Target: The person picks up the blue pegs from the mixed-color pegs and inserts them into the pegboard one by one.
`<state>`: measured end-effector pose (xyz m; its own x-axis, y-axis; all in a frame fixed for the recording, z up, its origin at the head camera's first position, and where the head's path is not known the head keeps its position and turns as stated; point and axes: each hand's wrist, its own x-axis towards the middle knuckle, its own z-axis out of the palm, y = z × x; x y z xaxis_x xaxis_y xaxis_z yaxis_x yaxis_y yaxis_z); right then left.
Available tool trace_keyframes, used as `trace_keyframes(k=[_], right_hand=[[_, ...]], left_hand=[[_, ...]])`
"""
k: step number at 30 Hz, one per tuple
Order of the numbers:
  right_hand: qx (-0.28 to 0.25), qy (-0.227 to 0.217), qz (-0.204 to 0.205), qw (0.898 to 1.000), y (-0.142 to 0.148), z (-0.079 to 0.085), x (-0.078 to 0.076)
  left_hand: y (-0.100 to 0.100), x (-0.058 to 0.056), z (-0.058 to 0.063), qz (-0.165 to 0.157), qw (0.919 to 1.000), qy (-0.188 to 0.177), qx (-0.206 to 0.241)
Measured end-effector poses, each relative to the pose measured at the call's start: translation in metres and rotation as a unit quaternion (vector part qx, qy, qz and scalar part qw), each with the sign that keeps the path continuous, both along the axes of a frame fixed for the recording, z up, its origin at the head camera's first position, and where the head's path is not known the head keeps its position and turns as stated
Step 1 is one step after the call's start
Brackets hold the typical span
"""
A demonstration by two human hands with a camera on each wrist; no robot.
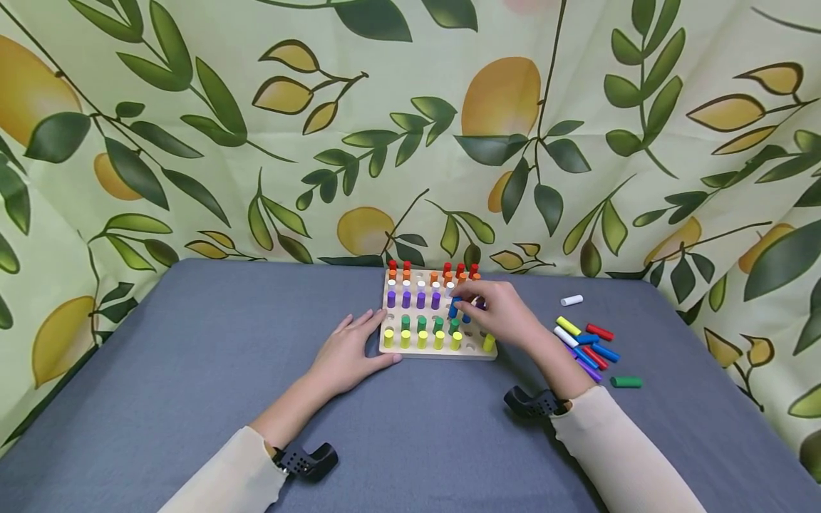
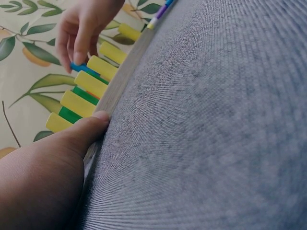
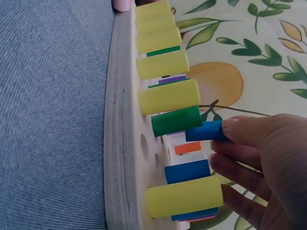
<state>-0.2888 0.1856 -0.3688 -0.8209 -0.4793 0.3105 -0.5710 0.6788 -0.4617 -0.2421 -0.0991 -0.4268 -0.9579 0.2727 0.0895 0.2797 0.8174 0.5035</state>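
Observation:
A wooden pegboard [image 1: 442,355] stands on the cloth, with rows of upright coloured pegs in its holes. My right hand [image 1: 497,306] is over the board's right part and pinches a blue peg [image 3: 204,131] between thumb and fingers. That peg is upright beside a green peg [image 3: 176,120], its lower end hidden behind it in the right wrist view. Several yellow pegs [image 1: 422,338] fill the front row, with bare holes toward the right. My left hand [image 1: 346,353] rests at the board's left front corner, thumb touching the front edge and fingers extended along the left side.
Right of the board lies a loose pile of pegs, among them a red peg [image 1: 599,332] and a purple peg [image 1: 589,370]. A white peg [image 1: 571,301] and a green peg [image 1: 626,382] lie apart from it. Behind the grey-blue cloth [image 1: 192,370] hangs a leaf-patterned curtain [image 1: 398,64].

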Motion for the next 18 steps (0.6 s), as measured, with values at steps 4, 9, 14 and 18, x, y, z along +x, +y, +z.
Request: trace_keyframes(k=[4,9,14,18], right_hand=[[0.001,-0.004,0.001,1.0,0.0011,-0.0033,-0.0008],[0.005,-0.004,0.002,1.0,0.0015,-0.0056,-0.0013],[0.006,0.004,0.001,1.0,0.0016,-0.0074,-0.0019],[0.007,0.006,0.0,1.0,0.001,-0.0077,-0.0021]], left_hand=[[0.0004,0.0002,0.0003,0.0,1.0,0.002,-0.002],[0.0008,0.0005,0.0003,0.0,1.0,0.003,-0.002],[0.001,0.0008,0.0007,0.001,1.0,0.003,-0.003],[0.0008,0.001,0.0013,0.0,1.0,0.006,-0.003]])
